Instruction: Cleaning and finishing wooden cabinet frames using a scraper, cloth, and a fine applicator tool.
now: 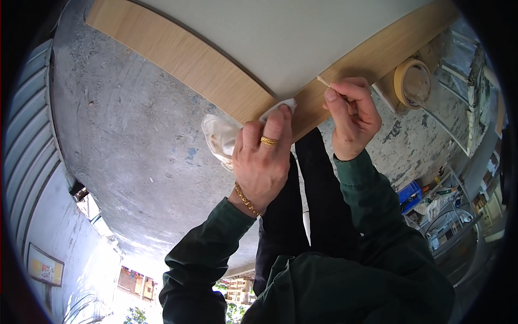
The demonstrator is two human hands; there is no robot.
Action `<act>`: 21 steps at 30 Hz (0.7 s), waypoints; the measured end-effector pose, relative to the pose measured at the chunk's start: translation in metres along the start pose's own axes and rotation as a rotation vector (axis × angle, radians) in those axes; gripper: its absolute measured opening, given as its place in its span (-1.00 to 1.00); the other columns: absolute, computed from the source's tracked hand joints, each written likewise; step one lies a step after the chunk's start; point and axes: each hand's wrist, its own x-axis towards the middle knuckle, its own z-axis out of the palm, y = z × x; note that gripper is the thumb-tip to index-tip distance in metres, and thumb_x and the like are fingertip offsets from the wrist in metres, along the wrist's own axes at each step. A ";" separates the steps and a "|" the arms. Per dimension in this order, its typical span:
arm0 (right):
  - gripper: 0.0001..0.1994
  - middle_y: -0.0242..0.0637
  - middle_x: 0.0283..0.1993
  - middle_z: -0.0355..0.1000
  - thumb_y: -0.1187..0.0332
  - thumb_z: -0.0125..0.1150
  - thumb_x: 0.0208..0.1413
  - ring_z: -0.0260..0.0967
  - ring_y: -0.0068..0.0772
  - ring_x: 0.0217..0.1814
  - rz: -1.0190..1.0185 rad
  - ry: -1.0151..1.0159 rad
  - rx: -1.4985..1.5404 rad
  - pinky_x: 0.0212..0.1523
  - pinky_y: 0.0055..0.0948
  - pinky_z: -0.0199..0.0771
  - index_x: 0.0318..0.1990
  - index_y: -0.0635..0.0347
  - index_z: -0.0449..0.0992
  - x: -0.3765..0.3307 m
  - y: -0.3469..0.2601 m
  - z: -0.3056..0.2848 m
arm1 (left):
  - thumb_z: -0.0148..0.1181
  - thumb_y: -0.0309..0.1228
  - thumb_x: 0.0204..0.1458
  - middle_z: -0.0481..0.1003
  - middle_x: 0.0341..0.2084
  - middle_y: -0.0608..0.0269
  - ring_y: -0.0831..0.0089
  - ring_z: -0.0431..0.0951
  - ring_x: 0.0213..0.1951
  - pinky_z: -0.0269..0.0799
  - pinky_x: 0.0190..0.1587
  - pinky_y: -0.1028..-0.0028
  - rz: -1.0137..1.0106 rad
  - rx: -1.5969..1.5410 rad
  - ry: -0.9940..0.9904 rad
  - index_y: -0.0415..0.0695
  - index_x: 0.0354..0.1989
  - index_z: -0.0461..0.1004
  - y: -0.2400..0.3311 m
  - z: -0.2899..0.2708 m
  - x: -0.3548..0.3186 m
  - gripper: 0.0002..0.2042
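My left hand [261, 154] is closed on a white cloth [220, 136]. Its fingertips press part of the cloth against the corner where two light wooden strips meet, and the rest hangs beside the hand. One wooden strip [183, 59] runs to the far left, the other strip [377, 51] to the far right. Between them lies a smooth pale grey panel [286, 38]. Over the right strip, my right hand [353, 121] pinches a thin stick-like piece [322, 81] with a pale tip between thumb and fingers. Its exact kind is not clear.
A roll of tan tape [400, 85] is beside the right strip. Farther right are metal frames [458, 81] and a blue bin [411, 197] among tools. Below spreads a worn concrete floor [135, 119]. A corrugated metal wall [35, 129] stands at the left.
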 end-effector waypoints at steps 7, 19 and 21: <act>-0.89 -0.39 -0.28 0.30 0.61 0.15 0.01 0.24 -0.71 -0.39 -0.002 -0.028 -0.001 -0.40 -0.69 0.42 -0.28 0.26 0.49 0.000 0.000 -0.003 | 0.12 -0.60 -0.28 0.33 -0.24 0.40 0.41 0.32 -0.35 0.38 -0.36 0.47 0.082 -0.034 -0.054 -0.17 -0.12 0.48 -0.004 -0.003 0.003 -0.59; -0.87 -0.40 -0.30 0.31 0.64 0.21 -0.04 0.20 -0.75 -0.42 0.017 -0.019 -0.022 -0.42 -0.74 0.20 -0.31 0.25 0.50 -0.002 0.000 -0.002 | 0.12 -0.60 -0.33 0.35 -0.26 0.37 0.40 0.30 -0.40 0.35 -0.37 0.47 0.161 -0.036 -0.036 -0.23 -0.13 0.49 -0.024 -0.012 -0.004 -0.57; -0.87 -0.40 -0.30 0.31 0.63 0.21 -0.04 0.19 -0.75 -0.43 0.012 -0.012 -0.003 -0.42 -0.75 0.19 -0.31 0.24 0.50 0.000 -0.001 0.000 | 0.11 -0.58 -0.35 0.35 -0.24 0.38 0.40 0.31 -0.39 0.37 -0.34 0.47 0.173 -0.047 -0.070 -0.23 -0.12 0.47 -0.014 -0.011 0.008 -0.55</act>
